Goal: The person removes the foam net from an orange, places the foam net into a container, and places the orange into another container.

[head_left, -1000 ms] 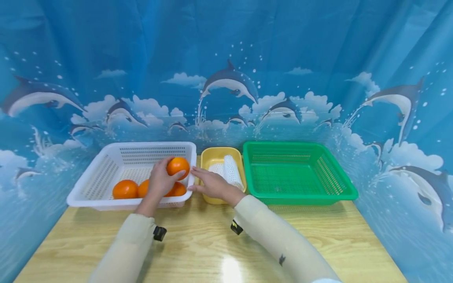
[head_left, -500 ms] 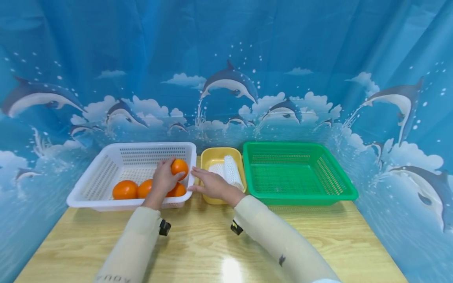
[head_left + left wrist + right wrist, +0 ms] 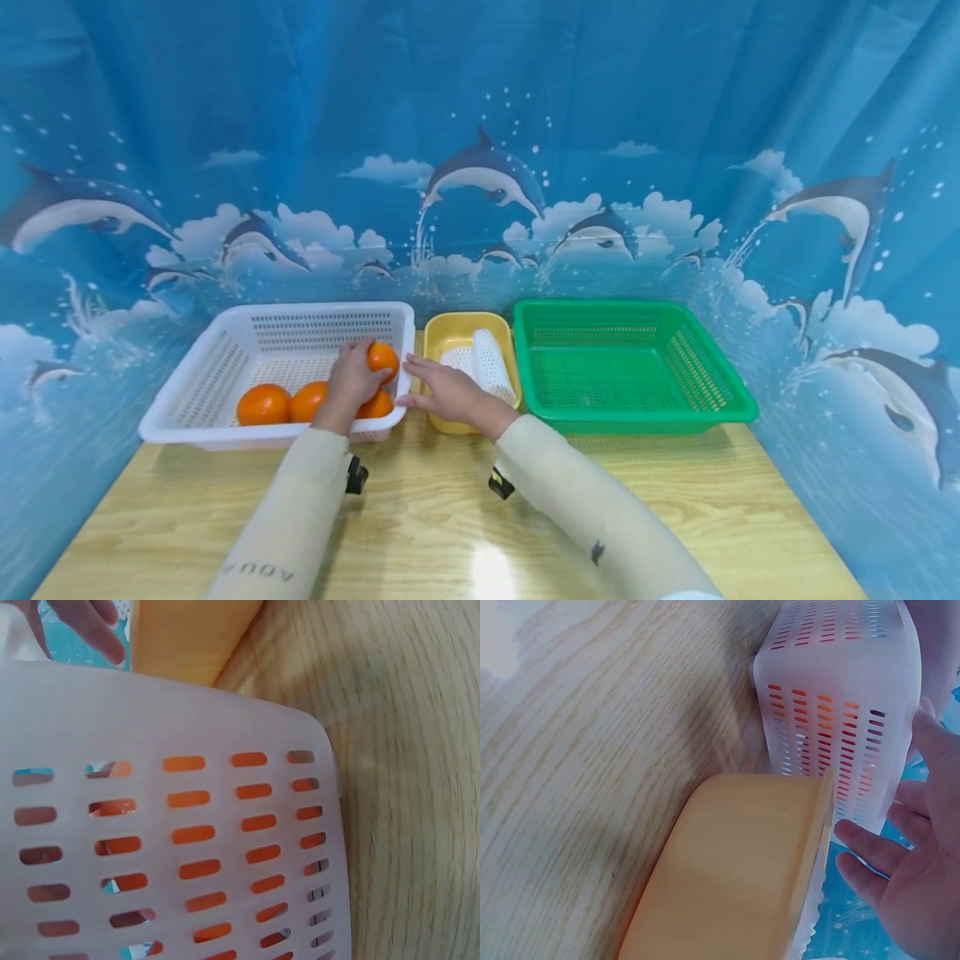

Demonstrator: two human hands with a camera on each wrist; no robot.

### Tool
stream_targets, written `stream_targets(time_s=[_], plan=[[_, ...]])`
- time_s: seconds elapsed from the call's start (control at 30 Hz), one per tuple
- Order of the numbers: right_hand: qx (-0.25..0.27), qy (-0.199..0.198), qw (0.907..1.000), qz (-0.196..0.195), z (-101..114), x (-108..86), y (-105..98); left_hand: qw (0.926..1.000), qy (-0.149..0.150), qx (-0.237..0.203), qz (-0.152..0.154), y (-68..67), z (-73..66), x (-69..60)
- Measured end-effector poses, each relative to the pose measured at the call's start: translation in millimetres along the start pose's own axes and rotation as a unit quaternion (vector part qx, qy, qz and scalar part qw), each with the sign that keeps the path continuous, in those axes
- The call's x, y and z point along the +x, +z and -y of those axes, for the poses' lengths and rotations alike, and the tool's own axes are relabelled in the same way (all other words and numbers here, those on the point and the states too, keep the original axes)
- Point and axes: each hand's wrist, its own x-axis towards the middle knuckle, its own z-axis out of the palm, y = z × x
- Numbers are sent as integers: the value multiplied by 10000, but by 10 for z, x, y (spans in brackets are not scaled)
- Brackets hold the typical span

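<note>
In the head view, my left hand is inside the white basket, holding an orange near the right wall. Below it sits another orange, partly covered by my thumb side. To the left lie two more, a middle orange and a left orange. My right hand reaches over the yellow basket, its fingers extended against the white basket's right rim. The right wrist view has the right hand with spread fingers beside that rim. In the left wrist view the basket wall hides the left hand's grip.
Between the larger baskets stands the small yellow basket, with a rolled white perforated mesh in it. A green basket is on the right. The wooden table extends in front; a dolphin-print curtain hangs behind.
My left hand has moved slightly right and down with the orange, bringing it lower by the basket's right wall. The right hand has stayed at the rim.
</note>
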Motion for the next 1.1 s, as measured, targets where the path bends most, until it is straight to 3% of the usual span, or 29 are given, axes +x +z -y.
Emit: stream_targets(time_s=[0.83,1.1], plan=[[35,55,10000,8,24,-13,5,9995,-193,198,181,95,-5,-17],[-24,72,10000,12,18,2,30,9991,5,374,215,73,9,-18]])
